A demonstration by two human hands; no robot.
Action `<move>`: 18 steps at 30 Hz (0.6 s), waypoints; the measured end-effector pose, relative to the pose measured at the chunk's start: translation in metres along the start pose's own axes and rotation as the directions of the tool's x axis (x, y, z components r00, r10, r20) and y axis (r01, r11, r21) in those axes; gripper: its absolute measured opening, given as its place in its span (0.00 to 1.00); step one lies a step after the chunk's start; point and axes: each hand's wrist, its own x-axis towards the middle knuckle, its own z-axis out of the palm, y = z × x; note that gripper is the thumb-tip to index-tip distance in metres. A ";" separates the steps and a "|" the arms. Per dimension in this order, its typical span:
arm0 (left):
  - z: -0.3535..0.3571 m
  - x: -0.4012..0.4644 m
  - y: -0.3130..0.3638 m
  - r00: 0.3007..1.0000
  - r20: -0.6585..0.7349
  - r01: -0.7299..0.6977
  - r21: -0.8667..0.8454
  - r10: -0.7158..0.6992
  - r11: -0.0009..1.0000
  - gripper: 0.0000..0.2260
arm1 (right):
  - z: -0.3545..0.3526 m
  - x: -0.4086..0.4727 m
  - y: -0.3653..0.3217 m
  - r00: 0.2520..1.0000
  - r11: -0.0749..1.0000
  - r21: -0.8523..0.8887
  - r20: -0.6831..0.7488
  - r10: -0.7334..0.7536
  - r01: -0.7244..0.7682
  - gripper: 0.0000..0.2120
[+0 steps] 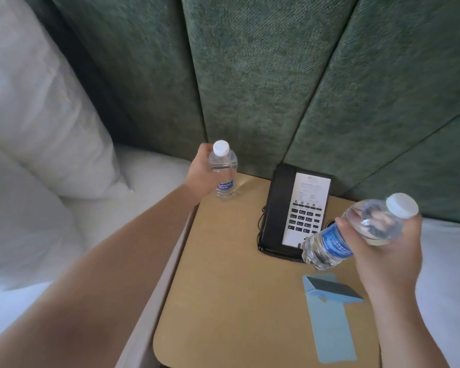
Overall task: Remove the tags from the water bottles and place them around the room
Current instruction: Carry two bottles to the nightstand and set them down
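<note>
While left hand (201, 172) grips upright bottle (223, 171) at nightstand (223, 288) corner, placing step underway; right hand (377, 251) holds tilted bottle (356, 232); next: release, set second.

Tan nightstand (223, 301) with rounded corners, wedged between two white-sheeted beds, left bed (149, 176) and right bed (446, 274), and backed by a green padded headboard (250, 88). On its far left corner, an upright water bottle (223, 173) with a white cap and blue label, base on or just at the surface, gripped by the left hand (199, 173). Toward the back, a black desk phone (295, 211) with a white faceplate and dark keys, cord trailing at its left side. Near the front right, a light blue folded card (332, 314), flat on the top with one flap raised. On the left bed, white pillows (37, 115) against the headboard.
</note>
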 end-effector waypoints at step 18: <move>-0.003 -0.004 0.012 0.990 -0.033 0.135 -0.101 -0.139 0.986 0.21 | 0.009 0.009 0.000 0.999 0.999 -0.019 -0.002 0.033 -0.033 0.31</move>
